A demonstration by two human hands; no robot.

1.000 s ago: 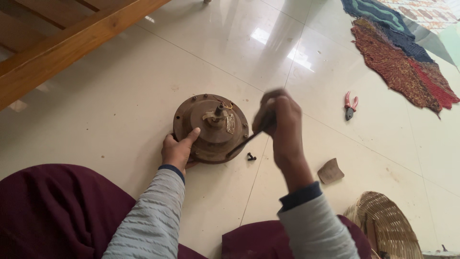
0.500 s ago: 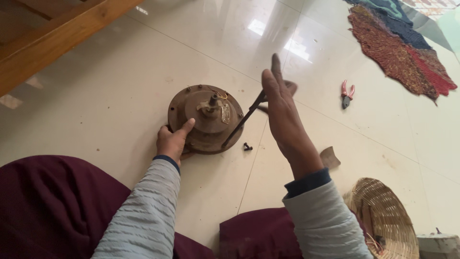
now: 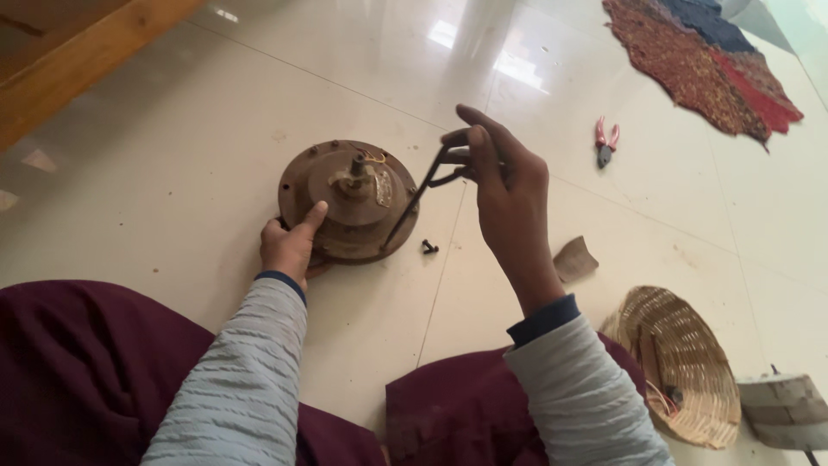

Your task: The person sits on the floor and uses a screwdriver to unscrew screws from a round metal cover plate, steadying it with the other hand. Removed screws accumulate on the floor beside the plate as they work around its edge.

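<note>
A round, rusty brown motor housing point(image 3: 341, 177) with a short shaft and a bit of wire on top lies on the pale tiled floor. My left hand point(image 3: 291, 244) rests on its near left rim, thumb up on the top face. My right hand point(image 3: 504, 190) holds the upper end of a thin dark metal tool point(image 3: 416, 198) between its fingertips; the tool slants down and its tip meets the housing's right edge. A small dark screw point(image 3: 429, 248) sits on the floor just right of the housing.
Red-handled pliers point(image 3: 605, 144) lie on the floor farther right. A patterned cloth point(image 3: 690, 60) is spread at the top right. A woven basket point(image 3: 681, 362) and a grey block point(image 3: 785, 410) sit at lower right, a brown shard point(image 3: 574, 258) nearby. Wooden furniture point(image 3: 78, 60) stands at upper left.
My right hand has gone from a closed fist grip on the tool to a fingertip hold higher up, and the tool now slants more steeply. The left hand stays on the housing.
</note>
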